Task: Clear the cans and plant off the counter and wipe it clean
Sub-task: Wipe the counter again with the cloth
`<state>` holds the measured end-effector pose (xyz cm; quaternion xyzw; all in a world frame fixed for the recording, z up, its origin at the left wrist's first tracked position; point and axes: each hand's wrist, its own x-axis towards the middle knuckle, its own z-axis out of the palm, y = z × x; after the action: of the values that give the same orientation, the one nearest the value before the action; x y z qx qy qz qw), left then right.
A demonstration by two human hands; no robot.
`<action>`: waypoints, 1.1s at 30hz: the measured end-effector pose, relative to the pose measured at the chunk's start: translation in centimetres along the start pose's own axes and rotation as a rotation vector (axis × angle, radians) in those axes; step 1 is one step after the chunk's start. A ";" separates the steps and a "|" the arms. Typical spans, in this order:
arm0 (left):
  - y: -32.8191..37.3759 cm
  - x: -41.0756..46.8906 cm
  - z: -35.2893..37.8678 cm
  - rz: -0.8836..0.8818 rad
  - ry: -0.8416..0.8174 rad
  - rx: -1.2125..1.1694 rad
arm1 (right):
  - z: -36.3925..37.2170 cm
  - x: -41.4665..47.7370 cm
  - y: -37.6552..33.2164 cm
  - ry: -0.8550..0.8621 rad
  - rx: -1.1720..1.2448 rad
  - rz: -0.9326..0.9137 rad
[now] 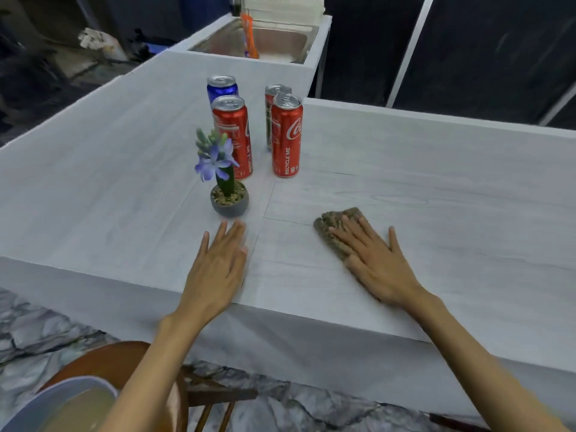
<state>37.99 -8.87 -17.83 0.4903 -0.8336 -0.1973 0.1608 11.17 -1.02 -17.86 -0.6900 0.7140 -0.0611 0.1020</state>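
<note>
Several cans stand on the pale counter (436,188): a blue can (222,88) at the back left, a red can (233,135) before it, a red Coca-Cola can (287,135) to the right and a can (271,98) half hidden behind that one. A small plant (229,194) with purple flowers in a dark pot stands in front of the cans. My left hand (218,263) lies flat with straight fingers just short of the pot. My right hand (374,257) presses flat on a brown speckled cloth (333,226).
A steel sink (274,39) with an orange item (249,35) in it lies at the far end. Below the counter's near edge are a wooden chair (199,397) and a pale bowl (62,406) on a marbled floor.
</note>
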 end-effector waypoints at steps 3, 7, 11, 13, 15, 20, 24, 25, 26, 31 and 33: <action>-1.1 0.1 -0.1 0.017 -0.028 -0.009 | 0.2 3.7 -1.9 0.042 0.006 0.222; -1.9 0.2 -0.3 0.044 -0.048 -0.028 | 2.1 5.4 -8.9 0.079 0.026 0.201; -2.1 0.3 -0.6 0.084 -0.068 -0.030 | 3.6 0.2 -12.2 0.114 0.066 0.023; -2.2 0.2 -0.6 0.097 -0.072 -0.034 | 3.4 -2.4 -10.5 0.094 0.058 -0.047; -2.5 0.1 -0.6 0.106 -0.069 -0.039 | 2.5 -2.9 -6.9 0.060 0.001 0.010; -3.2 -0.7 -0.9 0.093 -0.061 -0.038 | 0.4 2.9 -2.1 0.143 0.040 0.450; -3.5 -1.2 -0.6 0.081 -0.012 -0.068 | 3.2 3.8 -10.9 0.177 0.002 0.249; -3.3 -1.2 -0.5 0.081 -0.008 -0.101 | 4.1 2.6 -13.5 0.175 0.015 0.163; -2.9 -1.2 -0.4 0.089 -0.013 -0.131 | 4.7 1.0 -15.4 0.164 0.033 0.099; 0.6 -1.0 1.5 0.200 -0.059 -0.114 | 4.3 -6.8 -9.7 0.129 -0.002 0.112; 2.4 -0.6 2.5 0.256 -0.073 -0.099 | 2.7 -9.4 -4.0 0.073 -0.006 0.273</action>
<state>35.31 -6.85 -18.86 0.3640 -0.8837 -0.2339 0.1784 15.88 8.31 -18.96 -0.5839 0.8048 -0.0696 0.0813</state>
